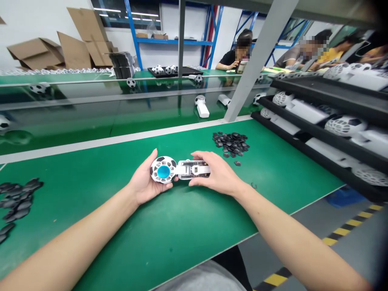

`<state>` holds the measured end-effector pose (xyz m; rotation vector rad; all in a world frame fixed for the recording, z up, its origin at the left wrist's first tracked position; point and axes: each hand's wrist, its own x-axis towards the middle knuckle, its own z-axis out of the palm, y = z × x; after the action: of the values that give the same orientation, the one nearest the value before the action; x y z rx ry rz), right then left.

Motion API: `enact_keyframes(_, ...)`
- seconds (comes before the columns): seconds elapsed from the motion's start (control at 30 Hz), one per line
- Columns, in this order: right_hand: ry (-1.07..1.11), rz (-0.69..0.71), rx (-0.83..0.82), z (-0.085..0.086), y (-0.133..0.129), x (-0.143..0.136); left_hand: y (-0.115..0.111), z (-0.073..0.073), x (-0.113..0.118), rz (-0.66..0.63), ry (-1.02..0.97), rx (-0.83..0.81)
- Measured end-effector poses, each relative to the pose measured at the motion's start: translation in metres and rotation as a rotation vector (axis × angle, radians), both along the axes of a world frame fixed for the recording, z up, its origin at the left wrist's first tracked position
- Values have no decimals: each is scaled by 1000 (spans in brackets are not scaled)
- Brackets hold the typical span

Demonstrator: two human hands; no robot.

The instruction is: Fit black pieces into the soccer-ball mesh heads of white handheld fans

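Note:
Between my two hands is a handheld fan with a round, football-patterned head and a blue centre. My left hand is wrapped round the fan head, its thumb along the upper left rim. My right hand grips the far end of the handle, thumb below and fingers above. The handle's face shows an open housing with inner parts visible. Beyond my right hand lies a pile of small black pieces. Larger flat black pieces are heaped at the left edge of the table.
A green table spans the front. Behind it, a belt bears several white fans. Stacked black trays of fans stand at right, beside a slanted grey post. Several people sit across the line; cardboard boxes stand behind.

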<state>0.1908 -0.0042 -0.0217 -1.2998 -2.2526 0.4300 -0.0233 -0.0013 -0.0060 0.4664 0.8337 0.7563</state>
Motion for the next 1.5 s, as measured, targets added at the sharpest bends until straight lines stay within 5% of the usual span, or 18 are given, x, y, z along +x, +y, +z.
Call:
enact_keyframes(0.33,68,16,-1,-5,0,1,-4,-4,-1,78,-128,43)
enact_keyframes(0.73,-66,22,-17,-3,-7,1,-12,-6,10,187,118,290)
enact_keyframes(0.9,55,23,-30,-1,-5,0,-10,-6,4,198,29,194)
enact_keyframes(1.07,378,153,-325,7,-8,2,-5,-6,-2,265,-66,128)
enact_keyframes(1.27,703,453,-1130,10,-15,-1,0,-12,-7,144,-215,137)
enact_keyframes(1.5,1059,375,-1150,-4,-13,-17,-10,-13,7,-141,99,585)
